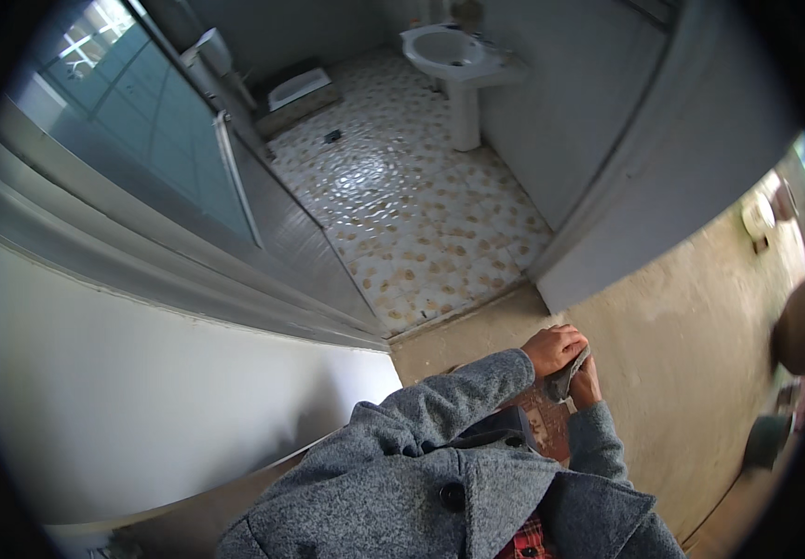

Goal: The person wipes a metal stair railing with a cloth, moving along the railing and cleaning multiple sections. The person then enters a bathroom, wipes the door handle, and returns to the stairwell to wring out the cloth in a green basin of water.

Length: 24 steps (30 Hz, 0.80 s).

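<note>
My left hand point(554, 349) reaches across in front of my body, fingers bent over the top of a small grey piece of cloth point(560, 384). Close beside it, my right hand point(586, 383) grips the same cloth from the other side. The cloth looks folded or bunched, and part of it is hidden between the fingers. Both hands are low before me, just outside a bathroom doorway. Below them a reddish patterned mat point(545, 426) shows partly, behind the sleeves of my grey coat point(458, 482).
An opened metal-framed door with a glass pane point(165, 133) stands left of the doorway. Inside are a pebble-patterned tile floor point(430, 230), a pedestal washbasin point(465, 115), a low white basin point(299, 89) and a floor drain point(332, 136). Right of me, a brown rounded object point(797, 332) is blurred.
</note>
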{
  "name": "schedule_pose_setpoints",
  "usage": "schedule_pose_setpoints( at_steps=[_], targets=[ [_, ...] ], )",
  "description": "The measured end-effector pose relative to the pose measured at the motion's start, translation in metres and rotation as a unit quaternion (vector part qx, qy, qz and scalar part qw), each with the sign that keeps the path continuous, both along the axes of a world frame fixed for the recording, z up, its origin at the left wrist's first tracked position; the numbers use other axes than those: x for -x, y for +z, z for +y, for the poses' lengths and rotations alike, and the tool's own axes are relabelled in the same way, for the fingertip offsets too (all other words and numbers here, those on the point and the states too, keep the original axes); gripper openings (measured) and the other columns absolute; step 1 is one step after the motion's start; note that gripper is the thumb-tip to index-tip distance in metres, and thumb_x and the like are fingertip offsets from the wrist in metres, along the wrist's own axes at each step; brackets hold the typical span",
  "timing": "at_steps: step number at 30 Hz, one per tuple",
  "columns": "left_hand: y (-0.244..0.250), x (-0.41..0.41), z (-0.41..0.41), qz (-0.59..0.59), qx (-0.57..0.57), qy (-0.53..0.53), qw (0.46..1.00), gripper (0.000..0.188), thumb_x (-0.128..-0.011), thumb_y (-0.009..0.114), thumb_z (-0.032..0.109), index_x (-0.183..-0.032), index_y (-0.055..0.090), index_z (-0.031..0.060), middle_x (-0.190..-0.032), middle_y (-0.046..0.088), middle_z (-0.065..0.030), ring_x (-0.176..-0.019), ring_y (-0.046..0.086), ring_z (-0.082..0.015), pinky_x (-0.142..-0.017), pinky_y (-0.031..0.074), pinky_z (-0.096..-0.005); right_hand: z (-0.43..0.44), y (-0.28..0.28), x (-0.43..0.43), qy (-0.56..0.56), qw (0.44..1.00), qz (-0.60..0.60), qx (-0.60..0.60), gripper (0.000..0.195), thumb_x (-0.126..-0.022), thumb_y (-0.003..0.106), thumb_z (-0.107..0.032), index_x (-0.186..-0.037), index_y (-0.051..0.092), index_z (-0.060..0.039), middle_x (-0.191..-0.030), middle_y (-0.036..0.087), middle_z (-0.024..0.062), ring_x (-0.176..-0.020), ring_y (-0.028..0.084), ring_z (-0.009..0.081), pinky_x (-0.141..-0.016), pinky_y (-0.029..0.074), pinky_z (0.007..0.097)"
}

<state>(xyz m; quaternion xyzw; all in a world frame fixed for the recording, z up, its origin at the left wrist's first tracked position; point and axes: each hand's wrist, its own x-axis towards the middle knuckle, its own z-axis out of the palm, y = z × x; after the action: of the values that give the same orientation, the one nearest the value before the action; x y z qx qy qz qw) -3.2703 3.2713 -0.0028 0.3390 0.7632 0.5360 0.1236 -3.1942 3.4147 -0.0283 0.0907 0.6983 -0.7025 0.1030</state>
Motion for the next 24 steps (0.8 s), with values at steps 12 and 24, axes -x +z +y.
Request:
schedule_pose_setpoints(
  at_steps=[12,24],
  targets=[
    [0.009,0.22,-0.349,0.24,0.261,0.613,0.705,0.041,-0.076,0.069,0.018,-0.111,0.056,0.0006,-0.111,0.056,-0.0204,-0.106,0.052,-0.0357,-0.093,0.042,-0.0429,-0.048,0.048,0.154,0.128,0.991,0.013,0.023,0.028,-0.087,0.05,-0.007,-0.11,0.061,0.0046,-0.103,0.066,0.0081,-0.093,0.06,0.015,-0.081,0.048,0.0278],
    [0.051,0.269,-0.497,0.028,0.595,0.705,0.384,0.049,-0.077,0.064,0.026,-0.12,0.05,0.0047,-0.119,0.049,-0.0148,-0.114,0.046,-0.0296,-0.093,0.042,-0.0405,-0.016,-0.005,0.176,0.07,0.996,-0.052,0.02,0.026,-0.085,0.054,-0.006,-0.108,0.062,0.0032,-0.101,0.066,0.0085,-0.093,0.06,0.0159,-0.083,0.047,0.029]
  ],
)
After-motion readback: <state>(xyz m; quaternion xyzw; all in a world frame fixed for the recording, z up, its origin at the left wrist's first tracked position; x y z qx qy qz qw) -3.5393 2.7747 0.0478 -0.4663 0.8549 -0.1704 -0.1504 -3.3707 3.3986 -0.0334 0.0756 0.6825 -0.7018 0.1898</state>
